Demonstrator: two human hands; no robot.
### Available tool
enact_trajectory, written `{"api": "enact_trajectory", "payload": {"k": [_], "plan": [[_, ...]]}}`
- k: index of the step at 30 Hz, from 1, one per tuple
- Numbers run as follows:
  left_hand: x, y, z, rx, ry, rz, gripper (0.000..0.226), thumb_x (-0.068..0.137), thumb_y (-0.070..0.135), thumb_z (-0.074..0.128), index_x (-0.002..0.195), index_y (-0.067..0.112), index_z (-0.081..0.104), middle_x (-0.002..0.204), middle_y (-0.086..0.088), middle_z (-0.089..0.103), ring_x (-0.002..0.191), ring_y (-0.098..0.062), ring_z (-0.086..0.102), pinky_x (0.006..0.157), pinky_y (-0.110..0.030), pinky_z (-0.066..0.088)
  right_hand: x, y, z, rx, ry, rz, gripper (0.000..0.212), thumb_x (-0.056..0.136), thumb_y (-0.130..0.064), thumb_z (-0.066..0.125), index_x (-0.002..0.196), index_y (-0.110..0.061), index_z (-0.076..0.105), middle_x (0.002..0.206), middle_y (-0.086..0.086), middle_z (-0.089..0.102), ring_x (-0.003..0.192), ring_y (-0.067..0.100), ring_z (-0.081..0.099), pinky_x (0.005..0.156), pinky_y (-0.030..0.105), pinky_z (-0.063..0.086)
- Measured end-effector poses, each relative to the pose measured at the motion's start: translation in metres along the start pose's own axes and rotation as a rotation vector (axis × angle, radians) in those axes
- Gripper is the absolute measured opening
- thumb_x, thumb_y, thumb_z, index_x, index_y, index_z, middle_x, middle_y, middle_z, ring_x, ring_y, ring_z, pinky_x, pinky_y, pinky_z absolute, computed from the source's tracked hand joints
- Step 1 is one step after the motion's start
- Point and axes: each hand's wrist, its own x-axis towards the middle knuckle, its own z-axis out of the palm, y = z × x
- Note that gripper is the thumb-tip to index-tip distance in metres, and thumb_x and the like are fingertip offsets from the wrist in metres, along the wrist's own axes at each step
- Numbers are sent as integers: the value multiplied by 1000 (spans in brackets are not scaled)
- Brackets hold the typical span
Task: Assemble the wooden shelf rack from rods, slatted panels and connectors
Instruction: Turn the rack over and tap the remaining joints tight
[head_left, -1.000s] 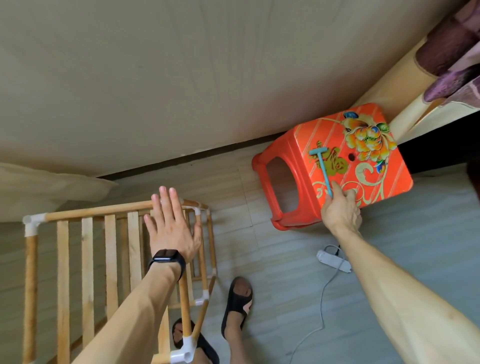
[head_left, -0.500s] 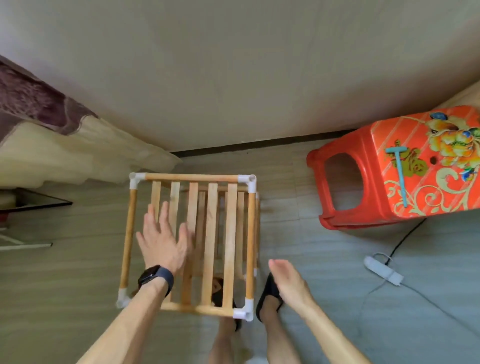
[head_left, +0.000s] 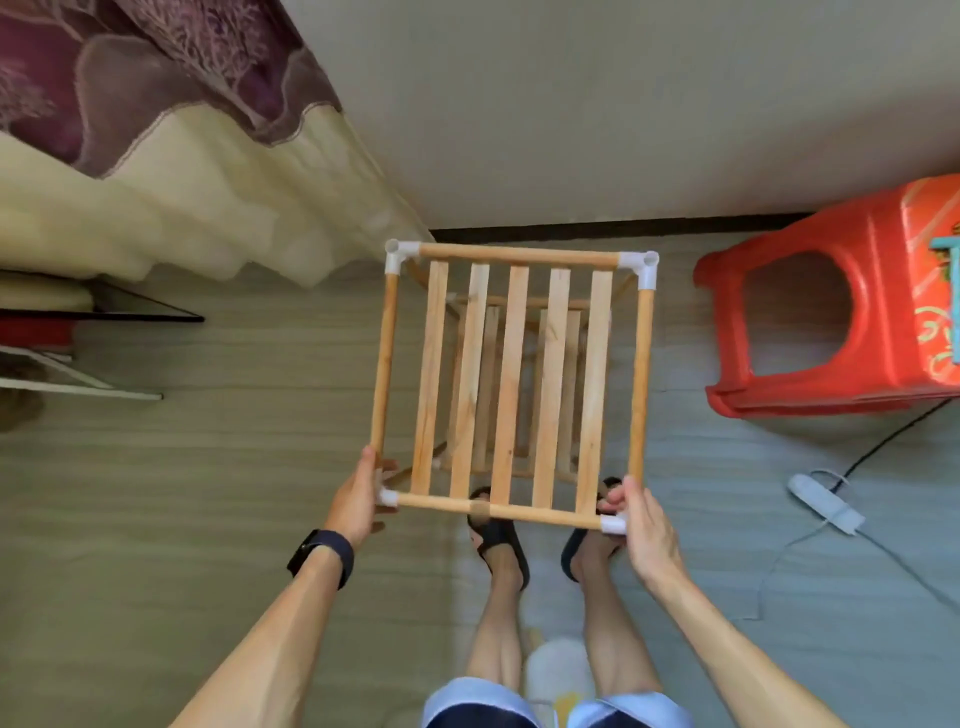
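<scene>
The wooden rack (head_left: 511, 382) stands upright on the floor (head_left: 182, 519) before the person's feet. The left hand (head_left: 358, 499) grips its near left corner, the right hand (head_left: 641, 525) grips the near right corner; a red stool (head_left: 831, 312) stands at the right.

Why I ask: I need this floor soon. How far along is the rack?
Done: slatted top panel framed by rods and connectors, lower shelf beneath. In hand: left hand and right hand grip the rack at near corners. Left: perhaps more rods in the far connectors' open sockets.
</scene>
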Motion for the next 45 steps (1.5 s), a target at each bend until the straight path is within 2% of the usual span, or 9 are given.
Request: {"api": "enact_trajectory", "payload": {"k": [8, 12, 21, 24, 28, 34, 37, 40, 45], "plan": [[26, -6, 19, -48, 30, 121, 84, 96, 73, 15, 71, 11, 65, 72, -6, 62, 71, -25, 57, 67, -35, 44, 10, -2, 7, -89, 212, -196, 55, 104, -53, 27, 90, -9, 56, 82, 9, 63, 81, 26, 59, 72, 36, 40], [30, 0, 21, -12, 79, 182, 83, 97, 72, 13, 69, 14, 64, 72, -4, 61, 75, -26, 58, 76, -40, 46, 12, -15, 0, -124, 216, -223, 59, 104, -54, 26, 88, -6, 55, 77, 7, 60, 75, 19, 55, 70, 36, 39], [-13, 52, 31, 160, 54, 280, 78, 88, 81, 10, 89, 30, 69, 78, -9, 62, 83, -39, 62, 77, -44, 48, -13, -28, -54, -97, 191, -177, 53, 103, -57, 24, 103, -16, 57, 93, 6, 64, 93, 27, 58, 76, 36, 39], [-37, 71, 49, 213, -26, 327, 74, 87, 79, 14, 115, 33, 64, 122, -27, 63, 114, -50, 57, 97, -58, 47, -26, -14, -88, -51, 187, -120, 55, 104, -57, 22, 118, -16, 56, 107, 9, 64, 105, 30, 58, 84, 38, 42], [-86, 91, 90, 325, -159, 392, 56, 100, 64, 17, 133, 38, 54, 138, -26, 53, 97, -39, 61, 103, -57, 44, -58, 25, -139, 51, 218, -24, 54, 106, -52, 22, 125, -14, 55, 112, 7, 60, 105, 28, 54, 85, 37, 39], [-191, 98, 183, 552, -316, 462, 57, 100, 67, 15, 151, 46, 30, 136, -14, 58, 119, -33, 57, 109, -52, 41, -125, 122, -216, 239, 314, 117, 54, 106, -51, 21, 147, -21, 40, 132, 13, 59, 121, 37, 54, 95, 42, 40], [-244, 97, 238, 677, -378, 543, 54, 101, 63, 14, 151, 48, 28, 147, -19, 49, 132, -39, 49, 111, -57, 39, -153, 173, -252, 328, 376, 222, 52, 106, -51, 20, 148, -26, 38, 103, 6, 68, 95, 34, 62, 79, 35, 46], [-299, 90, 301, 793, -405, 564, 53, 102, 61, 16, 150, 45, 32, 141, -23, 53, 121, -37, 57, 107, -55, 44, -184, 226, -288, 452, 426, 300, 51, 105, -53, 21, 146, -29, 40, 82, -1, 63, 80, 30, 60, 67, 33, 45], [-389, 76, 408, 930, -513, 693, 49, 103, 59, 20, 148, 46, 35, 91, -12, 67, 66, -14, 54, 93, -53, 52, -231, 305, -355, 640, 529, 333, 52, 104, -54, 22, 154, -40, 27, 111, 4, 72, 78, 20, 68, 66, 31, 51]]}}
